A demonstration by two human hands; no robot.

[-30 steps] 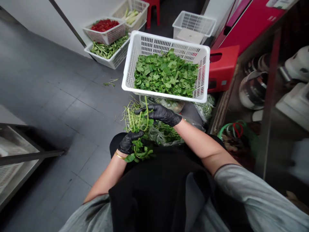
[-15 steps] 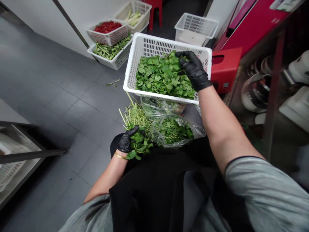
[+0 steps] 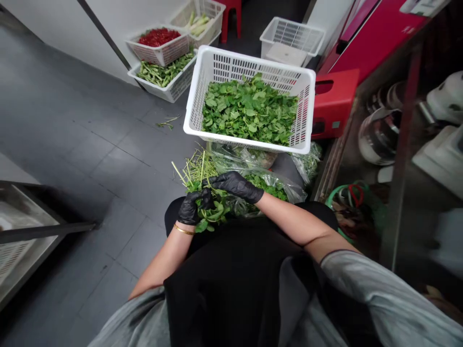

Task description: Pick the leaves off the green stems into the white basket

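Note:
My left hand (image 3: 191, 207), in a black glove, is closed round a bunch of leafy greens (image 3: 212, 218) low in front of my lap. Pale stems stick up from the bunch and its leaves hang below. My right hand (image 3: 238, 186), gloved too, reaches across to the same bunch, its fingers closed at the stems; the fingertips are partly hidden. Just beyond, a white slatted basket (image 3: 249, 144) holds a heap of picked green leaves (image 3: 249, 108). Cut stems (image 3: 200, 163) lie in a pile beyond my left hand. A clear plastic bag (image 3: 294, 192) of greens sits under my right wrist.
Baskets of red chillies (image 3: 159, 37), chopped green vegetables (image 3: 164, 73) and pale stalks (image 3: 198, 25) stand at the back left. Behind the leaf basket is another white basket (image 3: 292, 36). A red plastic stool (image 3: 334, 103) stands right, near a metal shelf (image 3: 407, 144). Grey floor tiles (image 3: 119, 168) spread left.
My right hand has left the leaves in the white basket and come down and left to the bunch in my left hand. My left hand has stayed nearly still.

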